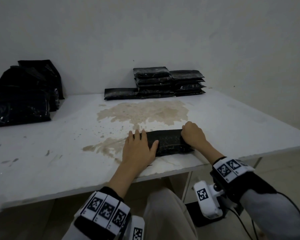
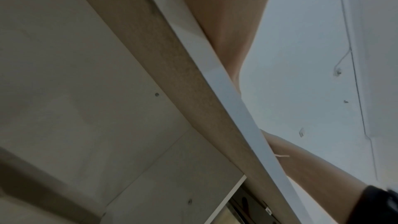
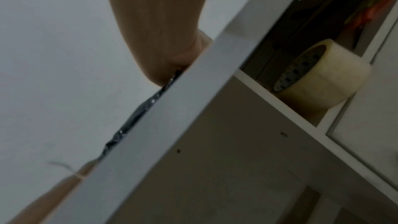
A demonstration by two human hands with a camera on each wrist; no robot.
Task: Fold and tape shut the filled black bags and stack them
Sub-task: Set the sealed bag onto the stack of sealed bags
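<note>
White wall behind, stained white table in front. I've got the black bag lying near the table's front edge, between my hands. My left hand lies flat on its left end, fingers straight and spread; my right hand curls its fingers over the right end. To fold well, I'd press evenly and keep the crease straight before reaching for tape. Finished bags are stacked by the wall, unfolded ones at far left. Only the right wrist view shows the tape roll, on a shelf below the tabletop.
</note>
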